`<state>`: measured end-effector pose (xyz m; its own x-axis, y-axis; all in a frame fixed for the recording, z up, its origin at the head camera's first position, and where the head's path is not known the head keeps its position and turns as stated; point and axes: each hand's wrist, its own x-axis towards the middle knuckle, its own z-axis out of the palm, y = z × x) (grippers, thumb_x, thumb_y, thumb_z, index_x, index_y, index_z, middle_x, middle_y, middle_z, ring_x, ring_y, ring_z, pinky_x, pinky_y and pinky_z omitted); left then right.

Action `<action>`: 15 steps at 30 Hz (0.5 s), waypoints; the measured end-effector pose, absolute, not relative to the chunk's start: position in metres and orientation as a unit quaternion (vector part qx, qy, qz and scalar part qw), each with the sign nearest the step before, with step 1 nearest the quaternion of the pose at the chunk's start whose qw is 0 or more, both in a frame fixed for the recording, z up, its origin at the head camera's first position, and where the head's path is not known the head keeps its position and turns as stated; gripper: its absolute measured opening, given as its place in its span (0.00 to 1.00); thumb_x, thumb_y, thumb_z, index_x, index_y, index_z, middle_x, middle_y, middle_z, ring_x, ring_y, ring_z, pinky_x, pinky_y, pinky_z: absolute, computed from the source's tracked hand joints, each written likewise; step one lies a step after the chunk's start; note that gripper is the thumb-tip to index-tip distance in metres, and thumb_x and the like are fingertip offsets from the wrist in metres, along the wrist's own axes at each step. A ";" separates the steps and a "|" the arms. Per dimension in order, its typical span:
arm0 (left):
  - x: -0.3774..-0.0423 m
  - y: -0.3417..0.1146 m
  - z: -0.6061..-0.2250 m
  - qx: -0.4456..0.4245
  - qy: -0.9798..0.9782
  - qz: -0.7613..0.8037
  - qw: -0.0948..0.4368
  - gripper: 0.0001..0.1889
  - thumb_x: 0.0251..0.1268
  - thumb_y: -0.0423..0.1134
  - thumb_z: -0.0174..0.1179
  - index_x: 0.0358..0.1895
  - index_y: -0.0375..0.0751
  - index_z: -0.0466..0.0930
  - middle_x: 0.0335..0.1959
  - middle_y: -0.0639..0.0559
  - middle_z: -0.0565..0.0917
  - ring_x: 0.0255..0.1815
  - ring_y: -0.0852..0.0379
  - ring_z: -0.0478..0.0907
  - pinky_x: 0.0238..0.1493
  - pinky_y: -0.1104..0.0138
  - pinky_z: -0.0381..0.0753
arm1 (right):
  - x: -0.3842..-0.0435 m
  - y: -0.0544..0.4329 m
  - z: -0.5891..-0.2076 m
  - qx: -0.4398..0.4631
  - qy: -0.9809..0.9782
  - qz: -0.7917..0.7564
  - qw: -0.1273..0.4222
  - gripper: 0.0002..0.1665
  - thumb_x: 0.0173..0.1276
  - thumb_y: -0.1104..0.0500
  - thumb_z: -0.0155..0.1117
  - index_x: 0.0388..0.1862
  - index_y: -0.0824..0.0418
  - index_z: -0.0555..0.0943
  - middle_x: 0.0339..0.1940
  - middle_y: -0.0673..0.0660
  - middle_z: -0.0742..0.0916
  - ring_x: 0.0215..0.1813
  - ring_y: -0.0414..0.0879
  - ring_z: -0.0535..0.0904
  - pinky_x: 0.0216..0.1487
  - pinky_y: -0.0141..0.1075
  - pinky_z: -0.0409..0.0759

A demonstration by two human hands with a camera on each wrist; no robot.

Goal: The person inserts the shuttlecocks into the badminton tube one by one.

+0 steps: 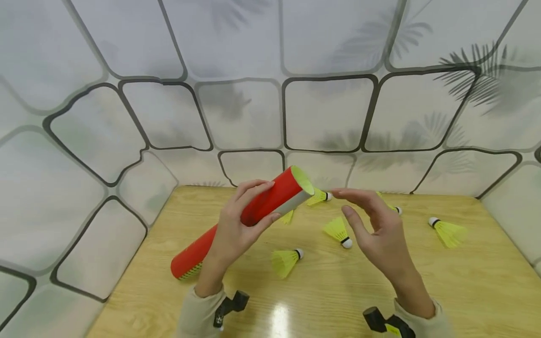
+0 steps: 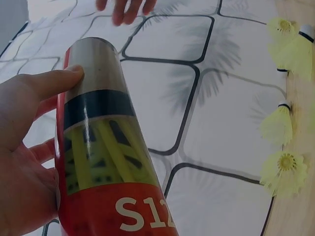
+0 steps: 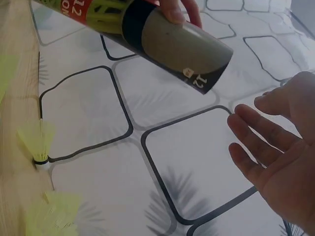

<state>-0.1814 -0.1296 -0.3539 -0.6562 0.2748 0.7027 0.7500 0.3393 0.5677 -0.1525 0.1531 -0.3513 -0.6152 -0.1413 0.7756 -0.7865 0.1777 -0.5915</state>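
Observation:
My left hand [image 1: 236, 230] grips a red shuttlecock tube [image 1: 270, 199], fingers over the top and thumb along its underside. The tube slants across the table, its pale green upper end pointing up and to the right. In the left wrist view, the tube [image 2: 108, 147] shows a silver band, a dark band and a printed yellow-green pattern. To the right of that end, my right hand [image 1: 380, 234] hovers with fingers extended and thumb apart, touching nothing. Below and between the hands lie yellow shuttlecocks, one [image 1: 336, 230] near the right thumb and another [image 1: 285, 263] nearer me.
More shuttlecocks lie about the wooden table [image 1: 338, 291]: one at the right [image 1: 449, 233], another at the back [image 1: 318, 197], and one partly behind my right hand [image 1: 393, 206]. A patterned white curtain or wall [image 1: 329, 112] rises behind the table and along its sides.

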 end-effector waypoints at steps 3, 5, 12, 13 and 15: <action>-0.186 -0.134 -0.354 -0.318 -0.784 -0.469 0.254 0.29 0.60 0.35 0.76 0.66 0.47 0.80 0.62 0.53 0.78 0.58 0.54 0.78 0.53 0.58 0.84 | -0.158 0.165 -0.358 0.309 -0.742 0.522 0.284 0.26 0.65 0.84 0.60 0.60 0.67 0.81 0.57 0.63 0.86 0.61 0.48 0.82 0.64 0.35 0.76; -0.187 -0.136 -0.353 -0.311 -0.787 -0.468 0.254 0.29 0.60 0.35 0.76 0.66 0.47 0.80 0.62 0.53 0.78 0.58 0.54 0.78 0.53 0.58 0.84 | -0.164 0.172 -0.366 0.294 -0.770 0.494 0.275 0.26 0.66 0.81 0.61 0.60 0.64 0.82 0.58 0.59 0.86 0.62 0.45 0.81 0.65 0.33 0.75; -0.189 -0.143 -0.353 -0.294 -0.794 -0.470 0.252 0.29 0.60 0.36 0.76 0.66 0.50 0.81 0.62 0.56 0.78 0.56 0.56 0.78 0.50 0.59 0.85 | -0.189 0.188 -0.407 0.276 -0.844 0.406 0.218 0.27 0.67 0.77 0.65 0.62 0.58 0.81 0.60 0.54 0.84 0.65 0.47 0.78 0.65 0.28 0.71; -0.189 -0.144 -0.354 -0.291 -0.795 -0.469 0.252 0.29 0.60 0.36 0.76 0.66 0.50 0.81 0.62 0.56 0.78 0.56 0.56 0.78 0.49 0.59 0.85 | -0.193 0.189 -0.413 0.283 -0.848 0.397 0.209 0.28 0.66 0.78 0.65 0.62 0.59 0.80 0.60 0.55 0.84 0.65 0.50 0.78 0.64 0.30 0.73; -0.188 -0.146 -0.354 -0.286 -0.797 -0.468 0.254 0.29 0.60 0.36 0.76 0.66 0.50 0.81 0.62 0.55 0.79 0.56 0.55 0.78 0.49 0.58 0.85 | -0.199 0.190 -0.424 0.296 -0.854 0.384 0.189 0.29 0.63 0.80 0.66 0.62 0.62 0.79 0.60 0.56 0.84 0.65 0.54 0.78 0.63 0.37 0.76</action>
<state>-0.1877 -0.1462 -0.3541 -0.7071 0.2188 0.6724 0.6937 0.3988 0.5998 -0.1991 0.1898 -0.4237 -0.7534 -0.3610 0.5497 -0.6507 0.5297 -0.5440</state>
